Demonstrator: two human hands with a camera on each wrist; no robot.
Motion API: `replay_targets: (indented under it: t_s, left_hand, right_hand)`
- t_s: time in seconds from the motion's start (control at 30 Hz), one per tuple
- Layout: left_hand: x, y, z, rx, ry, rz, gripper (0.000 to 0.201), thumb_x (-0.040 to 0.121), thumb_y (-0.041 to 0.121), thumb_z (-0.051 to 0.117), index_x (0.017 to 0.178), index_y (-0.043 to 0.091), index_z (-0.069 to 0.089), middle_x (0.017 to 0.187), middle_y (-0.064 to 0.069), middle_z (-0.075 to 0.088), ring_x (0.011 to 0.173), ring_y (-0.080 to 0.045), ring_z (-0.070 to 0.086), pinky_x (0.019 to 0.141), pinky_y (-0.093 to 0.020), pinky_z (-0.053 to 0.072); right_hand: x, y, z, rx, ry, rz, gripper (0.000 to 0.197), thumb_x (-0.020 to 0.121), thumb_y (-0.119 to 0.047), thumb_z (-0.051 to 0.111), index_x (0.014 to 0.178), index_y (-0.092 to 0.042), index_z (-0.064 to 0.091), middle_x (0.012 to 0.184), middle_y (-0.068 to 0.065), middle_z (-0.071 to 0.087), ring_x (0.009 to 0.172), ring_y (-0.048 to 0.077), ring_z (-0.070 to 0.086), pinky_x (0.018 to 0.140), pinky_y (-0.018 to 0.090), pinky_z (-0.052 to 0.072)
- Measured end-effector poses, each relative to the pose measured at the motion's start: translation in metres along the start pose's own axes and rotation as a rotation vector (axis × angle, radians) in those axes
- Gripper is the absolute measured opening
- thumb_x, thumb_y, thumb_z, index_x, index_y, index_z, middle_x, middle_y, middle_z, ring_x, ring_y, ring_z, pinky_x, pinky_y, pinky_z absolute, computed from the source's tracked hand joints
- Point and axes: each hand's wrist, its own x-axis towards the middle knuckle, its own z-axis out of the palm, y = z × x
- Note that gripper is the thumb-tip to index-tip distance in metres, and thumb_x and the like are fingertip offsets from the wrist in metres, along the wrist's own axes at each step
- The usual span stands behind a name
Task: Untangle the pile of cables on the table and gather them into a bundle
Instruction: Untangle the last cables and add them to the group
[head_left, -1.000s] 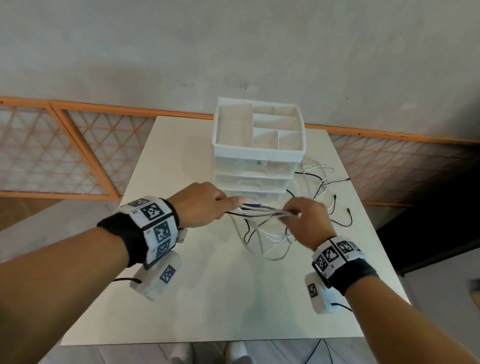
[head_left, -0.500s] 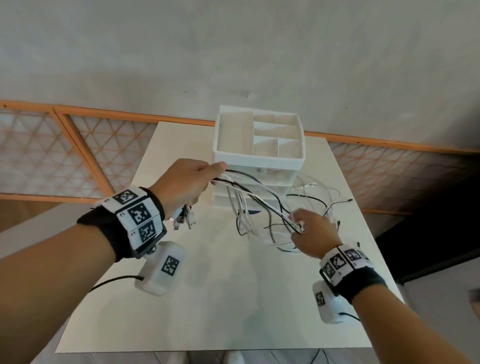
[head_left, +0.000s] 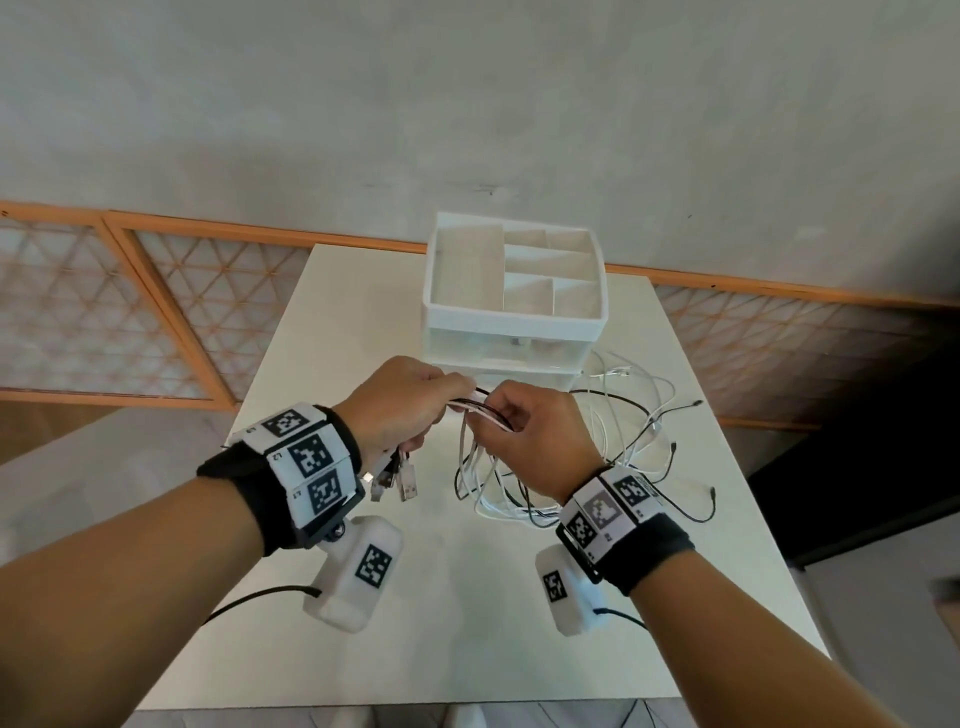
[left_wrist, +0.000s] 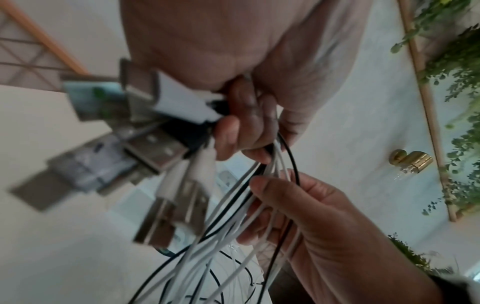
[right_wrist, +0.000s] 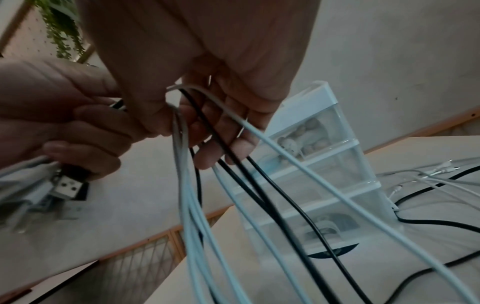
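The right hand (head_left: 535, 436) has come up from the spread strands to meet the left hand (head_left: 405, 410), both now clamped on the cables (head_left: 480, 410); plugs (head_left: 395, 478) dangle below the left palm, loose loops trail right, so gathering looks roughly midway

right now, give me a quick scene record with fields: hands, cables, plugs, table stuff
left hand: left hand grips the cables near their plug ends
right hand: right hand grips the same cables beside it
plugs: USB plugs hang below the left hand
loose ends: cable ends trail on the table
other: white drawer organizer behind the hands
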Motion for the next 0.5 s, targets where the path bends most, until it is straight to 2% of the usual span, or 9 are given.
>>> replay_targets:
  t_s: [0.1,0.2,0.27,0.33,0.4,0.43,0.47,0.5]
  left_hand:
    - [0.002,0.000,0.004,0.017,0.032,-0.037,0.023,0.087,0.031,0.062,0.078,0.011,0.057,0.049,0.000,0.031,0.039,-0.017,0.026,0.044,-0.024,0.025]
    - [0.004,0.003,0.001,0.074,0.045,-0.137,0.028,0.080,0.031,0.062,0.068,0.009,0.049,0.051,-0.004,0.034,0.037,-0.018,0.026,0.048,-0.026,0.025]
    - [0.004,0.005,-0.004,0.083,0.070,-0.183,0.025,0.080,0.030,0.060,0.067,0.010,0.052,0.051,-0.005,0.035,0.037,-0.018,0.026,0.049,-0.026,0.025]
    - [0.004,0.009,-0.012,0.000,0.138,-0.154,0.024,0.083,0.031,0.058,0.070,0.012,0.053,0.053,-0.003,0.034,0.039,-0.016,0.026,0.052,-0.027,0.026]
    - [0.004,0.021,-0.024,-0.181,0.228,-0.078,0.024,0.088,0.031,0.058,0.071,0.014,0.053,0.051,0.002,0.033,0.040,-0.015,0.025,0.049,-0.026,0.026]
    - [0.004,0.029,-0.031,-0.282,0.252,-0.029,0.026,0.090,0.029,0.058,0.069,0.015,0.053,0.048,0.004,0.033,0.041,-0.015,0.024,0.046,-0.026,0.025]
    - [0.002,0.037,-0.038,-0.363,0.258,0.022,0.028,0.091,0.026,0.059,0.066,0.015,0.053,0.045,0.005,0.033,0.040,-0.015,0.023,0.044,-0.026,0.023]
    - [0.000,0.043,-0.043,-0.408,0.245,0.069,0.031,0.092,0.026,0.061,0.064,0.016,0.054,0.042,0.006,0.031,0.040,-0.014,0.022,0.043,-0.026,0.022]
  right_hand:
    - [0.001,0.002,-0.002,0.007,-0.027,0.051,0.016,0.076,-0.017,0.076,0.069,-0.013,0.063,0.058,0.004,0.063,0.048,0.005,0.044,0.052,0.018,0.039]
    - [-0.007,-0.005,0.003,-0.004,0.021,0.031,0.015,0.071,-0.008,0.073,0.077,-0.013,0.060,0.060,-0.003,0.054,0.052,0.008,0.042,0.053,0.017,0.040]
    - [-0.010,-0.009,0.005,-0.033,0.045,-0.008,0.015,0.071,-0.003,0.069,0.079,-0.012,0.060,0.064,-0.003,0.055,0.056,0.009,0.044,0.054,0.013,0.038]
    - [-0.012,-0.001,0.004,-0.115,-0.046,0.036,0.011,0.077,-0.006,0.066,0.074,-0.014,0.060,0.063,0.000,0.059,0.055,0.009,0.047,0.052,0.012,0.037]
    - [-0.018,0.032,0.001,-0.363,-0.214,0.129,0.025,0.087,-0.016,0.059,0.062,-0.015,0.052,0.060,0.001,0.057,0.057,0.013,0.051,0.055,0.021,0.036]
    - [-0.023,0.053,-0.002,-0.495,-0.270,0.192,0.028,0.090,-0.019,0.055,0.063,-0.014,0.053,0.065,0.004,0.061,0.066,0.021,0.058,0.060,0.027,0.038]
    - [-0.028,0.077,-0.006,-0.587,-0.304,0.278,0.024,0.092,-0.021,0.053,0.071,-0.013,0.061,0.078,0.009,0.068,0.080,0.029,0.064,0.068,0.029,0.042]
    - [-0.032,0.097,-0.011,-0.641,-0.315,0.359,0.020,0.094,-0.023,0.052,0.086,-0.015,0.069,0.097,0.012,0.072,0.096,0.033,0.066,0.079,0.031,0.048]
